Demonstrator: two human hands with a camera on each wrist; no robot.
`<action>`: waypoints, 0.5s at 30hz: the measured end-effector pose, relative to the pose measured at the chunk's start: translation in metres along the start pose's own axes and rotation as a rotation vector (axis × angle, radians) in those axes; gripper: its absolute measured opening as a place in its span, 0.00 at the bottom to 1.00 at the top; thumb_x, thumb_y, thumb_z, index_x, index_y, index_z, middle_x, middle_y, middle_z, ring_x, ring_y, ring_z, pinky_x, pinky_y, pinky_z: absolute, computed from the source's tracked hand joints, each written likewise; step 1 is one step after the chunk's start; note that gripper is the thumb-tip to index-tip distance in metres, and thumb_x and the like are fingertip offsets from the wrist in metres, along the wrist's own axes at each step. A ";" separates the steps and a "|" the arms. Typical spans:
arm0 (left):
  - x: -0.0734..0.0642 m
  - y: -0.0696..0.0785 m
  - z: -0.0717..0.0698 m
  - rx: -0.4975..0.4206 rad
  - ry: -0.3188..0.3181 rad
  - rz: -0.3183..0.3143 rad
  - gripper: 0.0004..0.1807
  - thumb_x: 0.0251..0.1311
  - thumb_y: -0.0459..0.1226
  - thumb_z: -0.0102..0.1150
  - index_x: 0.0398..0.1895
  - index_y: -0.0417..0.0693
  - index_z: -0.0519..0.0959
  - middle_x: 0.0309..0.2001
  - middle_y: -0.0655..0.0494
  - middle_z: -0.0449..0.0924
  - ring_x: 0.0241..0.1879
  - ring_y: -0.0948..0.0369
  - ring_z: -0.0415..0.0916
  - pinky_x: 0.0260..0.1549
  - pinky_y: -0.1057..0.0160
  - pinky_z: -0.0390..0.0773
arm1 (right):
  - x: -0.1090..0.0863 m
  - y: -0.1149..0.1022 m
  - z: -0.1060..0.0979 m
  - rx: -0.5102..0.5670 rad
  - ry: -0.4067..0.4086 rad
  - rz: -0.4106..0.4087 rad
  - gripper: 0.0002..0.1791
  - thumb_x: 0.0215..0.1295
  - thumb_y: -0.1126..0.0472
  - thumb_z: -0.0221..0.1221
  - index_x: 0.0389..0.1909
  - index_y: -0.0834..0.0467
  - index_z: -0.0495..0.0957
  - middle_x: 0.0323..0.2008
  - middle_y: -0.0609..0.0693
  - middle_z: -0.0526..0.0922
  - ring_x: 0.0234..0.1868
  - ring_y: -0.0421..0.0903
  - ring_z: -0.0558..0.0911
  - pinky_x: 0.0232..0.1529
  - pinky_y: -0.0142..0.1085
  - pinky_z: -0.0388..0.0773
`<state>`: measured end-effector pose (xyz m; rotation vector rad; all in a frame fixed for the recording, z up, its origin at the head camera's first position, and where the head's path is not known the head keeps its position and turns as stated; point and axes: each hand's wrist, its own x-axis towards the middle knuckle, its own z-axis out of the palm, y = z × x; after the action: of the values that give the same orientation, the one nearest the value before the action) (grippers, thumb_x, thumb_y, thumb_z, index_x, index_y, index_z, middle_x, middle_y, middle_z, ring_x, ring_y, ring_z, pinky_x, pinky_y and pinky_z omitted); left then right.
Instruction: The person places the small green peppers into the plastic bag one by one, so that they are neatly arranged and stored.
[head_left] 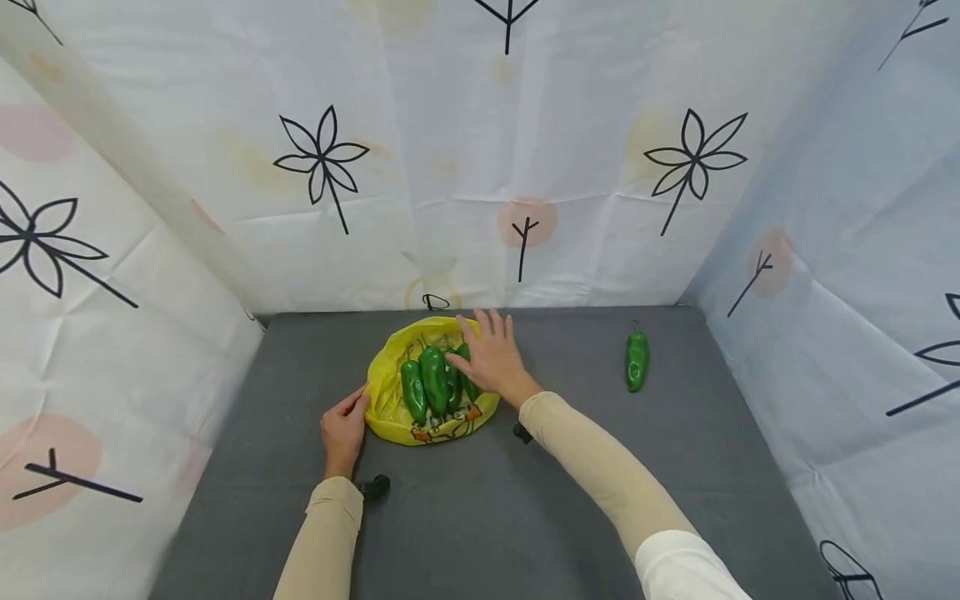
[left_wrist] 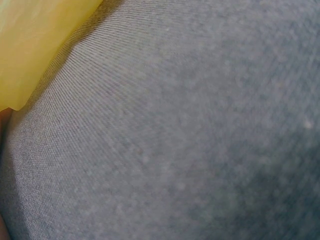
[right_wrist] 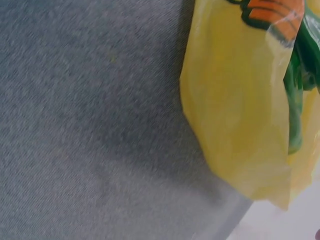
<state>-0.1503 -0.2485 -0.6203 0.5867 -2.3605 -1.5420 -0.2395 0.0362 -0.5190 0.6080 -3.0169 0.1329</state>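
Observation:
A yellow plastic bag [head_left: 386, 400] lies open on the grey table, its rim folded out around several green peppers [head_left: 433, 379]. At its left edge my left hand [head_left: 343, 429] pinches the rim between thumb and fingers. My right hand [head_left: 491, 357] hovers over the bag's right side with fingers spread and holds nothing; it covers part of the rim and a pepper. In the right wrist view the bag's side [right_wrist: 235, 100] shows an orange print, with green peppers [right_wrist: 295, 110] behind it. The left wrist view catches only a corner of the bag [left_wrist: 35, 45].
One more green pepper [head_left: 637, 360] lies by itself to the right on the grey tabletop [head_left: 570, 350]. White patterned cloth [head_left: 450, 167] hangs along the back edge and both sides. Dark wrist devices [head_left: 375, 487] sit at the wrists.

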 end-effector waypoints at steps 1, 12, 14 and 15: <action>0.000 0.000 0.000 -0.002 0.001 0.002 0.21 0.69 0.51 0.62 0.58 0.53 0.85 0.59 0.49 0.85 0.64 0.50 0.79 0.69 0.47 0.73 | 0.000 0.002 -0.001 -0.009 -0.012 0.006 0.43 0.74 0.27 0.40 0.83 0.43 0.47 0.80 0.58 0.52 0.81 0.64 0.51 0.80 0.64 0.49; 0.001 -0.002 0.001 -0.009 0.000 -0.002 0.21 0.70 0.51 0.61 0.59 0.53 0.85 0.59 0.49 0.85 0.64 0.50 0.79 0.69 0.47 0.73 | -0.005 0.021 0.001 0.016 -0.045 0.059 0.45 0.73 0.25 0.40 0.83 0.41 0.44 0.83 0.57 0.44 0.83 0.65 0.43 0.79 0.68 0.40; 0.001 -0.002 0.001 -0.011 0.000 -0.002 0.20 0.70 0.50 0.62 0.59 0.53 0.85 0.59 0.49 0.85 0.64 0.50 0.79 0.69 0.47 0.73 | -0.006 0.025 0.002 0.016 -0.044 0.065 0.46 0.72 0.24 0.40 0.84 0.41 0.44 0.83 0.58 0.44 0.83 0.66 0.43 0.79 0.69 0.40; 0.001 -0.002 0.001 -0.013 0.001 -0.002 0.20 0.69 0.50 0.62 0.59 0.53 0.85 0.59 0.49 0.85 0.64 0.50 0.79 0.69 0.47 0.73 | -0.007 0.027 0.003 0.010 -0.046 0.068 0.46 0.72 0.24 0.39 0.84 0.41 0.43 0.83 0.58 0.44 0.82 0.66 0.44 0.79 0.69 0.40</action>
<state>-0.1511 -0.2491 -0.6221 0.5871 -2.3487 -1.5561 -0.2442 0.0637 -0.5241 0.5164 -3.0840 0.1395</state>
